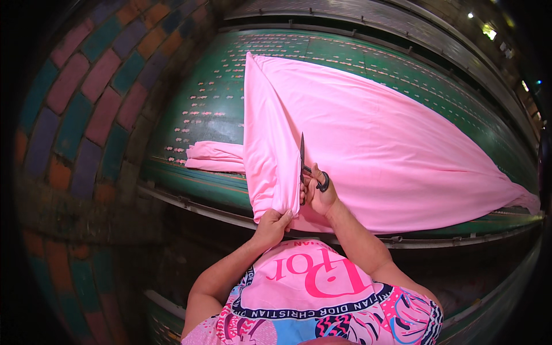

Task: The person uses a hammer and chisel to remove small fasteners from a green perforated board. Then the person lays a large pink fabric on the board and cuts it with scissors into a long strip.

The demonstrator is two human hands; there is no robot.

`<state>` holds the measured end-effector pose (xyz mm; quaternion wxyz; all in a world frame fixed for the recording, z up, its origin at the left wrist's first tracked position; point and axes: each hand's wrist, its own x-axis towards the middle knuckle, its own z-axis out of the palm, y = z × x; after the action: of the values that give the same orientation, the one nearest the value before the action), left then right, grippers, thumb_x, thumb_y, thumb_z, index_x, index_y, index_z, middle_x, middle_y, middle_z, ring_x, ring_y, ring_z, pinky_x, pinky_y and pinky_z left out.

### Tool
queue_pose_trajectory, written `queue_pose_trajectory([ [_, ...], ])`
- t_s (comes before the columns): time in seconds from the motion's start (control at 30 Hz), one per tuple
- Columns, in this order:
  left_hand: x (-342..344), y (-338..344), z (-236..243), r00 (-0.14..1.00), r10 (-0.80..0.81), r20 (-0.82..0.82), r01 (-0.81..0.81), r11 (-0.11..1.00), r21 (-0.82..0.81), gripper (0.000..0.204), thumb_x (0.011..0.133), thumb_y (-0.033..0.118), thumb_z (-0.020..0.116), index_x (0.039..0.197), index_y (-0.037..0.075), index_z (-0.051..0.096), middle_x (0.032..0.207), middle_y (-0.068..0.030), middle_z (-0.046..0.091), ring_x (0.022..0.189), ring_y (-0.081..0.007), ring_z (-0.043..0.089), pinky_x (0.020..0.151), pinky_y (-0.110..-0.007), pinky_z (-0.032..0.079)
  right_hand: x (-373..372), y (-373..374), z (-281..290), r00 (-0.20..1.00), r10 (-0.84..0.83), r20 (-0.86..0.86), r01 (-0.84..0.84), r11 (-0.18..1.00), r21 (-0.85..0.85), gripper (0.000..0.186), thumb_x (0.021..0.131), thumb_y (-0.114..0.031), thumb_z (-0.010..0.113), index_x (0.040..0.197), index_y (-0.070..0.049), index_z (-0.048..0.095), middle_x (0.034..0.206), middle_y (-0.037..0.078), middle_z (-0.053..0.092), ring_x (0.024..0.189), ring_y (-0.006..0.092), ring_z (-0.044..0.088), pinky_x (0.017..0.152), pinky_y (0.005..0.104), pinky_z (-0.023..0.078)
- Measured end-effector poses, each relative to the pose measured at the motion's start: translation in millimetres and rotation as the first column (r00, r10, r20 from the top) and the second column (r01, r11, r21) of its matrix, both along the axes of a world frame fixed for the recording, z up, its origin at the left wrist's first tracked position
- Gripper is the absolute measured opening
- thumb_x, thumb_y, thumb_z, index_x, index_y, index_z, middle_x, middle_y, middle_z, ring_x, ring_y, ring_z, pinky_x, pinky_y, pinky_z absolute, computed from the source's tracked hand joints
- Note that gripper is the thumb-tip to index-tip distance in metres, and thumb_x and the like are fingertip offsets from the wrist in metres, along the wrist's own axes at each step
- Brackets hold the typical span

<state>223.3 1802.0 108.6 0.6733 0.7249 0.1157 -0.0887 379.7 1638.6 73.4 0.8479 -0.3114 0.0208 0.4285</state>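
A large pink cloth (pixel 368 149) lies across a green table, its left part folded over into a narrow flap with creases. A smaller bunched strip of the same pink (pixel 213 155) extends left from under it. My left hand (pixel 275 227) is closed on the flap's lower corner near the front edge. Just right of and above it, my right hand (pixel 319 190) grips black scissors (pixel 302 149), blades pointing away from me along the flap's right edge. Whether the blades touch or cut the cloth I cannot tell.
The green table (pixel 201 109) has rows of small pale marks and a metal rail along its front. A painted brick surface (pixel 92 115) in several colours lies to the left. A long dark rail structure (pixel 322 17) runs behind the table, with small lights at upper right.
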Motion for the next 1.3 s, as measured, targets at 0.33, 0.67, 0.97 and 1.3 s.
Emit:
queue_pose_trajectory([
  [0.33, -7.8, 44.7, -10.5, 0.993, -0.101, -0.055, 0.099, 0.995, -0.029, 0.046, 0.118, 0.03, 0.06, 0.085, 0.001, 0.072, 0.074, 0.0004, 0.065, 0.067, -0.0098, 0.057, 0.065, -0.03, 0.048, -9.8, 26.7, -0.3, 0.996, -0.088, 0.007, 0.089, 0.992, -0.086, 0.064, 0.096, -0.073, 0.076, 0.113, -0.012, 0.067, 0.076, 0.001, 0.068, 0.062, 0.016, 0.068, 0.057, 0.0345, 0.057],
  [0.67, -15.7, 47.7, -3.5, 0.995, -0.069, -0.079, 0.063, 0.995, -0.077, 0.043, 0.117, 0.029, 0.061, 0.088, 0.0, 0.073, 0.073, 0.0015, 0.062, 0.066, -0.0089, 0.055, 0.063, -0.03, 0.047, 12.0, 33.3, -12.3, 0.996, -0.075, 0.042, 0.078, 0.993, -0.093, 0.062, 0.099, -0.074, 0.07, 0.115, -0.013, 0.071, 0.08, -0.002, 0.068, 0.063, 0.0151, 0.067, 0.057, 0.0319, 0.055],
  [0.97, -29.7, 52.0, 13.9, 0.991, 0.007, -0.134, -0.014, 0.998, -0.054, 0.029, 0.116, 0.022, 0.062, 0.097, 0.003, 0.073, 0.079, 0.0006, 0.066, 0.073, -0.0094, 0.06, 0.071, -0.029, 0.05, 33.9, 39.0, -12.6, 1.0, 0.001, 0.026, 0.0, 1.0, -0.025, 0.062, 0.097, -0.073, 0.073, 0.111, -0.013, 0.069, 0.079, 0.0, 0.067, 0.064, 0.0172, 0.067, 0.058, 0.0354, 0.057],
  [1.3, -55.7, 46.6, 12.7, 0.977, 0.137, -0.166, -0.158, 0.98, -0.12, 0.023, 0.115, 0.02, 0.066, 0.107, 0.0, 0.075, 0.09, 0.0002, 0.069, 0.078, -0.0106, 0.063, 0.074, -0.029, 0.053, 43.9, 61.1, -11.9, 0.997, 0.03, -0.064, -0.031, 0.999, -0.015, 0.058, 0.097, -0.066, 0.079, 0.117, -0.014, 0.067, 0.077, 0.0, 0.067, 0.06, 0.0161, 0.068, 0.052, 0.0337, 0.057],
])
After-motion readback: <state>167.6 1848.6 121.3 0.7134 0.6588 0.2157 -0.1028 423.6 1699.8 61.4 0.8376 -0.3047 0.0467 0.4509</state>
